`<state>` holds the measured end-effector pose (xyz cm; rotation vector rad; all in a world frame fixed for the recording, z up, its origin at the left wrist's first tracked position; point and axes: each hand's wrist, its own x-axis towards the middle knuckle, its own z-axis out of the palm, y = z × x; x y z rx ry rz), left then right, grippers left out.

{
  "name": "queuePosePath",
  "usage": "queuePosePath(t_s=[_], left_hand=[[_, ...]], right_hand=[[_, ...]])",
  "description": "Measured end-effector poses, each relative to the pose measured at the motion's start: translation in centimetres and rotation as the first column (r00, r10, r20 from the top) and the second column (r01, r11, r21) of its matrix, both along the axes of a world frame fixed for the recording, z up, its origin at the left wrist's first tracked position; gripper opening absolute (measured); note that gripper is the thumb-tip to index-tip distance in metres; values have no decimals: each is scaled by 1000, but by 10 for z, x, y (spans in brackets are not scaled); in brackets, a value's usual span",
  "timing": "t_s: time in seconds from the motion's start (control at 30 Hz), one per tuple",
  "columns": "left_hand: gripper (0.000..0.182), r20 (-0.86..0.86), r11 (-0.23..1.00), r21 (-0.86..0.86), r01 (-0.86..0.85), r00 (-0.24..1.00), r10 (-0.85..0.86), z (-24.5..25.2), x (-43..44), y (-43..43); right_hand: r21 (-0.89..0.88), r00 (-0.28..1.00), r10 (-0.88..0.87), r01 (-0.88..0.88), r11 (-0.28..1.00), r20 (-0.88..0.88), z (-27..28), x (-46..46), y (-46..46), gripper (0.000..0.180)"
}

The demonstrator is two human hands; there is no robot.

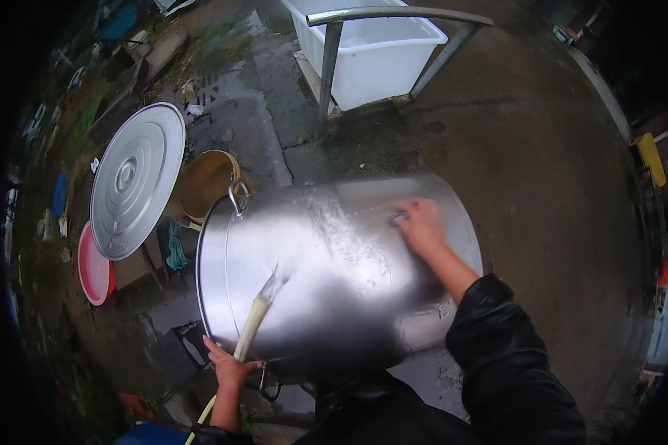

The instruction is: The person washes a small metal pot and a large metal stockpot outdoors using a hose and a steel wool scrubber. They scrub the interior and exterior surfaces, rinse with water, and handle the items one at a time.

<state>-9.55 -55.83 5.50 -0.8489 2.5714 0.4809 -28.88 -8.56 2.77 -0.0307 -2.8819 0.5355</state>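
A large stainless steel stockpot (289, 239) lies on its side in front of me, its rim towards the left. My left hand (231, 364) holds a pale yellow hose (250, 328) at the pot's lower left, beside a loop handle (264, 384). Water (275, 281) runs from the hose end onto the pot's wall and spreads over it. My right hand (426, 228) presses a small dark scrubbing pad (399, 217) against the wall near the pot's base; blur hides what the pad is made of. A second loop handle (237, 197) stands up at the far side of the rim.
A round metal lid (136, 181) leans at the left, by a pink basin (93, 272) and a tan bucket (203, 189). A teal cloth (176, 247) hangs near them. Ahead, a white plastic tub (378, 72) stands behind a metal rail (401, 12). The concrete ground (534, 194) is wet.
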Motion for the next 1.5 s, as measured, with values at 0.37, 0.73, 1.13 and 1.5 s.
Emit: queuePosePath(t_s=[0.37,0.73,1.13,1.5], left_hand=[[160,24,999,24,-40,999,39,-15,17,-11],[161,-26,997,30,-65,997,66,-12,24,-5],[158,13,999,3,-33,999,33,-15,26,-4],[152,102,980,71,-183,979,176,-18,27,2]], right_hand=[[-54,876,27,-1,999,482,6,-45,36,34],[174,901,-59,-18,985,430,-46,-100,76,38],[61,651,170,-316,947,740,-138,-217,-121,48],[-133,693,324,-316,939,644,-69,-197,-257,47]])
